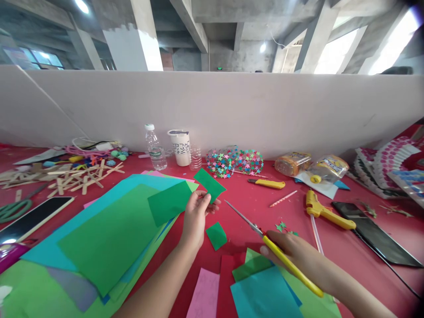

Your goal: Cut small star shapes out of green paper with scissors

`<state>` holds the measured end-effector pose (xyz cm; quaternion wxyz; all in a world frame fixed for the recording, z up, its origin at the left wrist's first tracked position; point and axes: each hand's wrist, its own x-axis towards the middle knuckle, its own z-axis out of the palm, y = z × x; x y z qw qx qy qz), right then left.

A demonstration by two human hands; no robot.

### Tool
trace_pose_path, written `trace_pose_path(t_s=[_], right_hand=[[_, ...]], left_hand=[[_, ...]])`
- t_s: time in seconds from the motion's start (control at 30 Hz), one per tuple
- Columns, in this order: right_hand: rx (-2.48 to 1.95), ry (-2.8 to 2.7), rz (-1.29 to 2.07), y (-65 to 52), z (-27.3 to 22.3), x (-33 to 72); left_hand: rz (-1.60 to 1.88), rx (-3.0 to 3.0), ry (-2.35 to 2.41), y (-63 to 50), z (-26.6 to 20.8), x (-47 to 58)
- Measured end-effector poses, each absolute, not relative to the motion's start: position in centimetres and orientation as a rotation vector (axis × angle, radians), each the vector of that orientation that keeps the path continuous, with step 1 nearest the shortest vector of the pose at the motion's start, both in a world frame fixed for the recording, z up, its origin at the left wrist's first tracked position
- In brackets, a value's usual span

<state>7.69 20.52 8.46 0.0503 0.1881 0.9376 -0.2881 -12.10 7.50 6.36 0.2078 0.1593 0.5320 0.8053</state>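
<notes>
Red table [247, 221], cup [181, 150] beyond left hand [198, 210]

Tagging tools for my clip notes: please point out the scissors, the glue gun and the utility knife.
Scissors [284, 258], head view: on the yellow handle.
Glue gun [327, 213], head view: on its body.
Utility knife [270, 183], head view: on the yellow handle.

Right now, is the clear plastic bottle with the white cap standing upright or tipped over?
Upright: the clear plastic bottle stands on its base on the red table, with its white cap uppermost.
</notes>
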Motion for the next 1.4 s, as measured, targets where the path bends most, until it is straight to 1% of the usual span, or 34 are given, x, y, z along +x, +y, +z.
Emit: trace_pose_path(t_s=[0.33,0.5,1.07,1.4], right_hand=[[0.633,2.609,-1.320,18.9,9.7,7.2],[0.656,2.530,-1.459,19.0,9.3,7.2],[0.693,2.445,-1.583,19.4,8.3,7.1],[0.731,2.499,-1.533,19.3,8.4,6.8]], left_hand=[[2.152,0.552,1.516,7.9,7.1,-10.0],[2.126,0.541,1.490,8.0,7.1,-9.6],[2.118,0.481,1.461,7.9,7.0,-9.5],[2.114,0.447,1.450,8.0,7.2,-9.5]])
